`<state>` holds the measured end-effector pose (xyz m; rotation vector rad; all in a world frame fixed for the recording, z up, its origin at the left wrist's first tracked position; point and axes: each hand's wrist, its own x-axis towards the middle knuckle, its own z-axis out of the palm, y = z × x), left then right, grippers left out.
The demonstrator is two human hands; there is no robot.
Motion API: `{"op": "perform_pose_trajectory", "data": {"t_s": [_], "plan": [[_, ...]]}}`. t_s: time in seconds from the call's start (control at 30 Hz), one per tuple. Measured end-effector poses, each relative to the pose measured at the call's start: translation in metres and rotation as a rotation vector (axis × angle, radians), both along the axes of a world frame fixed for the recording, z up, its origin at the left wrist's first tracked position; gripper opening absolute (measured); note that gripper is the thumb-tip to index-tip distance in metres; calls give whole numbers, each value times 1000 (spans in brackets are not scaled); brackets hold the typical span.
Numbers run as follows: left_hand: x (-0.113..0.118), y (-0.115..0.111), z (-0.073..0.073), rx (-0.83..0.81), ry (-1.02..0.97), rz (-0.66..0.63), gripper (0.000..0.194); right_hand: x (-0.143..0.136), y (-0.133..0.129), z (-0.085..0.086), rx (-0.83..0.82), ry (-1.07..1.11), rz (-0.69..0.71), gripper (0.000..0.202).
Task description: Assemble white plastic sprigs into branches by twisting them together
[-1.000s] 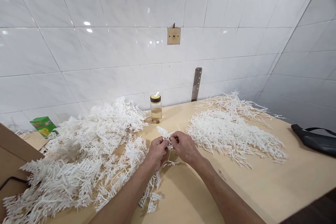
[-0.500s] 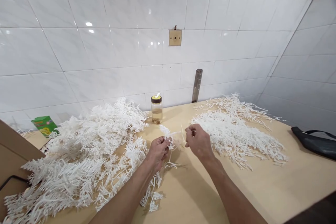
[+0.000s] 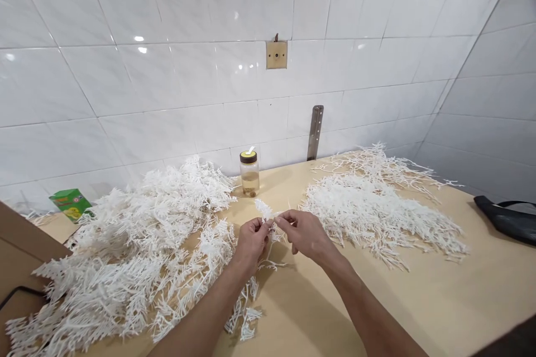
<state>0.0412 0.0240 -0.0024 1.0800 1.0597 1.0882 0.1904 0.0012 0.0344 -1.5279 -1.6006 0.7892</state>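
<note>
My left hand (image 3: pixel 252 240) pinches a small white branching sprig (image 3: pixel 263 209), its feathery tip pointing up past the thumb. The fingertips of my right hand (image 3: pixel 302 231) meet the sprig at the left thumb, closed on a part too small to make out. A large heap of white branching pieces (image 3: pixel 138 223) spreads to the left, with loose strands beside and below my left hand. Another white pile (image 3: pixel 381 212) of finer pieces lies to the right of my right hand.
A jar (image 3: pixel 250 175) with a dark-rimmed yellow lid stands near the wall behind my hands. At the left are a green box (image 3: pixel 70 204) and a cardboard box (image 3: pixel 25 256). A metal bracket (image 3: pixel 315 133) rests against the wall; a black bag (image 3: pixel 506 220) lies far right.
My right hand has moved left, from holding a thin strand apart from the sprig to touching it at my left fingertips. The view has shifted slightly.
</note>
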Motion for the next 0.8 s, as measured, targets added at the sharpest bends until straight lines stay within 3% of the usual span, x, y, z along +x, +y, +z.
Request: {"op": "perform_pose_trajectory", "data": {"t_s": [0.13,0.33,0.53,0.67,0.8], "plan": [[1,1,-3,165,171,109,35,-8,5,-7,-86,48,-15,30],[2,-1,3,270,294,137,29,-4,8,-14,9,40,-33,19],[1,-1,5,311,423,184,31,-11,10,-22,210,-339,-75,16],[3,-4,8,175,354,57,32,-8,16,-24,276,-480,-184,13],[2,-5,11,-65,38,-98,39,13,16,-14,243,-260,-285,9]]}}
